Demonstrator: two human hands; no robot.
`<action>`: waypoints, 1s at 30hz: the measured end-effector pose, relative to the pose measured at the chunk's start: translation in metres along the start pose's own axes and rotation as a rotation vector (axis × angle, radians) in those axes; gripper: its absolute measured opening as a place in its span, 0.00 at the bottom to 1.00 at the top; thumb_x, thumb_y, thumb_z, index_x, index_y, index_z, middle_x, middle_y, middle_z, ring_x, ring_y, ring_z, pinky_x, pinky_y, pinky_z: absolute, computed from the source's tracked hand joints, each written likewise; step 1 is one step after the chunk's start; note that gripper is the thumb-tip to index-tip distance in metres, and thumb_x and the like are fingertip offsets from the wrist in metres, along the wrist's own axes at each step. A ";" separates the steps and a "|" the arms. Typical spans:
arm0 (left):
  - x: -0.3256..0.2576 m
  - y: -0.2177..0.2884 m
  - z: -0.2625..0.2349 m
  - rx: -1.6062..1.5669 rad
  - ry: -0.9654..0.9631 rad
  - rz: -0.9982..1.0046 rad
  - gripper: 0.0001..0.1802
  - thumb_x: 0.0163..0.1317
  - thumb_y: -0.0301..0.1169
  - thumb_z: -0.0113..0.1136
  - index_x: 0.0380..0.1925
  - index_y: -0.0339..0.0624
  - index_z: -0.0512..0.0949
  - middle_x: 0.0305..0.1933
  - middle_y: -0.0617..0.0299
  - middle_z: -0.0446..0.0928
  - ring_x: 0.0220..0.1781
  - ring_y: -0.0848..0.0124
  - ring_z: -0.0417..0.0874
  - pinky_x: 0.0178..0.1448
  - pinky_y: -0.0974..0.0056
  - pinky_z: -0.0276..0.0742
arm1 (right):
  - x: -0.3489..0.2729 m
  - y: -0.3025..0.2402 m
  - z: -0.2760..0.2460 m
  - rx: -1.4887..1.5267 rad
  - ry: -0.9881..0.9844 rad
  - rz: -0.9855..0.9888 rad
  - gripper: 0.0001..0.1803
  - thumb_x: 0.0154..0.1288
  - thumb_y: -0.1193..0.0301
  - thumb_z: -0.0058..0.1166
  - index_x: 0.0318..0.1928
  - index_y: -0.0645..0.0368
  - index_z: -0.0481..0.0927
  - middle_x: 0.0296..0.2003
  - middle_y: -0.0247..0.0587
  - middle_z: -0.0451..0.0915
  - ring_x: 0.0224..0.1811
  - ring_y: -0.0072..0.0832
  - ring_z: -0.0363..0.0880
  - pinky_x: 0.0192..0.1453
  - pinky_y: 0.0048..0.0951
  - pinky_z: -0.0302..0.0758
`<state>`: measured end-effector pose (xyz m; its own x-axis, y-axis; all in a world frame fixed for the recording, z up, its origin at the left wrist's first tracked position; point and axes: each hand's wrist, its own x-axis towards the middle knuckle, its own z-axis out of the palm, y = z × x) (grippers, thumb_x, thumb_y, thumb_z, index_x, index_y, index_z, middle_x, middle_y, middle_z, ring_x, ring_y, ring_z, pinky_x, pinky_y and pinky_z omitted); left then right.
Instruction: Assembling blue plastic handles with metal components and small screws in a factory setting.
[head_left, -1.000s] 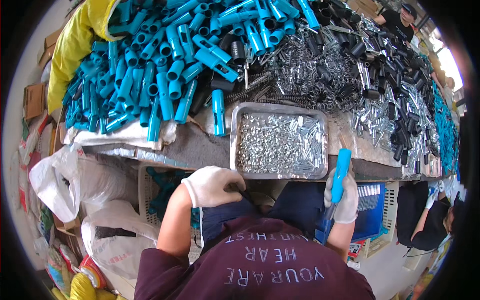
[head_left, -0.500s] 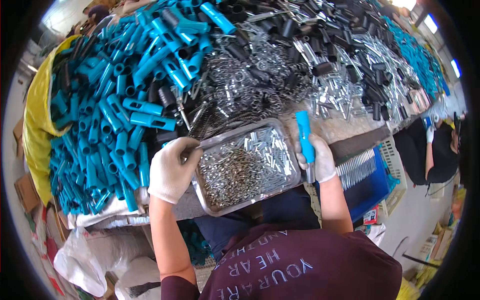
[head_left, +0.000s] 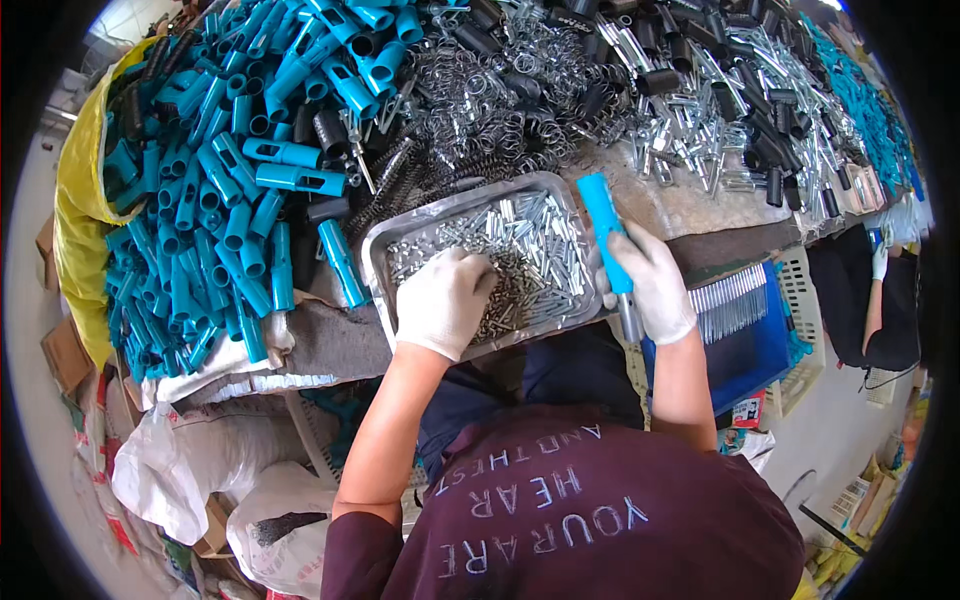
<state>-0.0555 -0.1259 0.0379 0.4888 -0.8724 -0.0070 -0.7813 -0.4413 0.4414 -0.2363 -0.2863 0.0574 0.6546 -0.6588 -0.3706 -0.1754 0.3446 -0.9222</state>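
Observation:
My gloved right hand (head_left: 655,285) grips a teal plastic tubular handle (head_left: 604,215), tilted, with a silver metal tube (head_left: 629,318) sticking out of its lower end. The handle is just right of a shallow metal tray (head_left: 374,258) filled with small metal parts. My gloved left hand (head_left: 440,305) reaches over the near left side of the tray, its curled fingers down among the short brassy pins (head_left: 512,290). Whatever those fingers hold is hidden. Longer silver pins (head_left: 550,250) lie loose in the tray's right half.
A large heap of teal handles (head_left: 200,210) covers the left of the table. Coil springs (head_left: 500,110) and black tubes (head_left: 780,145) pile up behind the tray. At right, a blue bin (head_left: 770,345) holds a row of metal rods (head_left: 730,302). A co-worker's gloved hand (head_left: 880,262) shows far right.
My left hand has moved right from the tray's left rim into the small pins. A teal handle now lies left of the tray. The right hand keeps its handle. The view has shifted.

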 end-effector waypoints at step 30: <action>-0.015 0.005 -0.030 -0.827 -0.026 -0.161 0.11 0.71 0.33 0.53 0.35 0.37 0.79 0.31 0.59 0.79 0.33 0.73 0.78 0.42 0.66 0.73 | -0.021 0.014 0.066 -0.066 -0.132 -0.063 0.11 0.73 0.67 0.51 0.44 0.64 0.76 0.26 0.34 0.78 0.21 0.15 0.73 0.22 0.21 0.68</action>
<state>-0.0551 -0.1091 0.0670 0.5531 -0.8210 -0.1417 -0.1625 -0.2731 0.9482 -0.2041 -0.2230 0.0595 0.7563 -0.5822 -0.2983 -0.1759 0.2582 -0.9499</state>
